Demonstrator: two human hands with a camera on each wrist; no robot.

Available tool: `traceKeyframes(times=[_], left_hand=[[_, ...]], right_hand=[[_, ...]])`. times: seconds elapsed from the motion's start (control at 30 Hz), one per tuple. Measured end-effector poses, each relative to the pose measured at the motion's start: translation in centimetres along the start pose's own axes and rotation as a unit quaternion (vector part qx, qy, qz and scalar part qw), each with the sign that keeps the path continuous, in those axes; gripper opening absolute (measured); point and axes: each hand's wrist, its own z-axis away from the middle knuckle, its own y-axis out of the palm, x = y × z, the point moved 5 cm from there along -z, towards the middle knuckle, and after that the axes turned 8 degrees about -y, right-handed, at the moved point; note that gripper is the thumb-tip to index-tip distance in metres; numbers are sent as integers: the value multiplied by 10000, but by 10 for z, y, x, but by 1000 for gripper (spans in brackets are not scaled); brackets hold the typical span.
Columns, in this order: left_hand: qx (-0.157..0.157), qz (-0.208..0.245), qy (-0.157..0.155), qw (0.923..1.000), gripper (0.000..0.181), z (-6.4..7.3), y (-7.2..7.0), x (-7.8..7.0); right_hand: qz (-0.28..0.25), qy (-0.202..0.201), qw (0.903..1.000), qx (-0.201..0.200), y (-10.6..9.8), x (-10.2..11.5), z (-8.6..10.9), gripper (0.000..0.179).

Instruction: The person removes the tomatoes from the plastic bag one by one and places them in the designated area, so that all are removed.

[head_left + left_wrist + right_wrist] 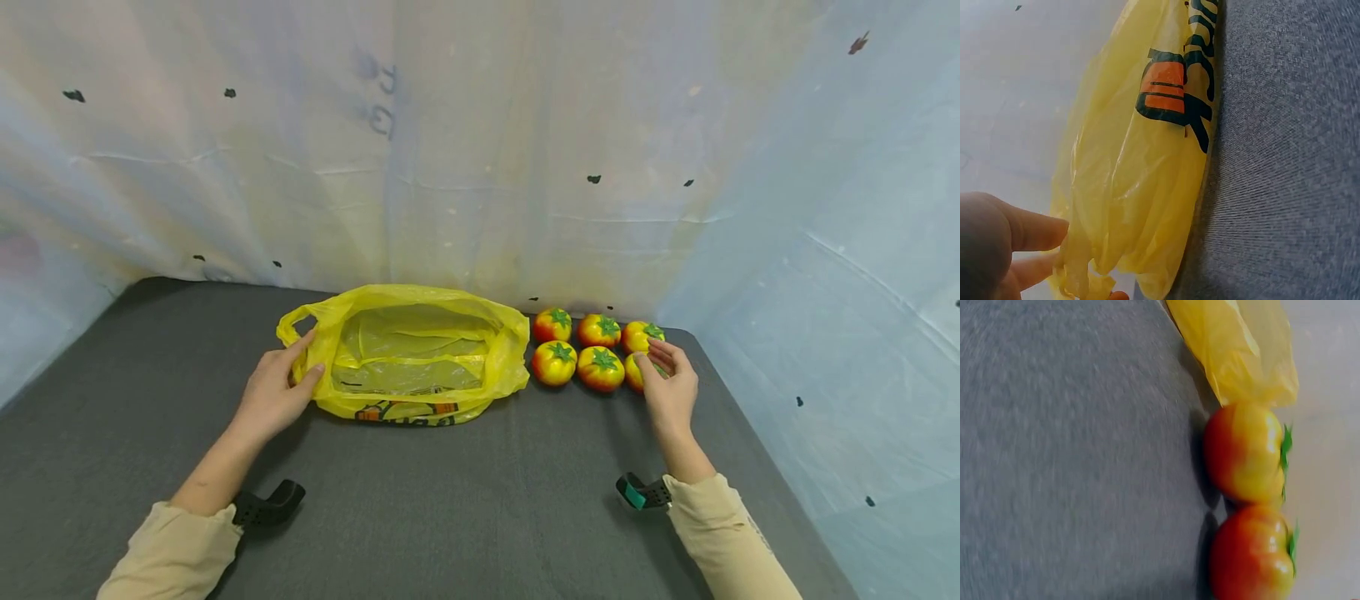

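A yellow plastic bag (517,367) lies on the dark table with its mouth spread wide. At its left end my left hand (273,392) holds the edge by the handle loop, thumb in front and fingers behind. The left wrist view shows this thumb (1041,230) against the plastic. Over on the right, my right hand (671,387) hovers at the front right tomato (633,372), fingers spread apart and partly covering it. Whether it touches that tomato I cannot tell. The right wrist view shows a nearer tomato (1247,453) beside the bag, but not the hand.
Several red-yellow tomatoes with green tops stand in two rows right of the bag, such as the front middle tomato (601,369) and back left tomato (552,325). A pale sheet wall (480,167) rises behind the table (450,517) and on its right side.
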Motion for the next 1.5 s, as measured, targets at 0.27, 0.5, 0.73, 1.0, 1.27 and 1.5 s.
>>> traceKeyframes(times=[0.27,0.5,0.73,1.0,1.27,1.5], left_hand=[[-421,-49,-34,9991,55,6,-6,-4],[-830,-110,52,9965,50,10,-10,-6],[-1124,-216,217,9932,48,12,-14,-10],[-1259,-447,517,9897,46,14,-15,-19],[-1435,-720,802,9838,44,13,-12,-21],[-1427,-965,1039,9796,42,10,-10,-25]], right_hand=[[62,-741,9969,259,21,15,5,36],[-32,-1139,9922,511,35,24,11,33],[163,-1443,9873,648,48,29,16,30],[311,-2328,9697,667,62,40,24,26],[468,-3246,9416,767,74,51,31,24],[715,-3488,9284,1060,84,55,37,25]])
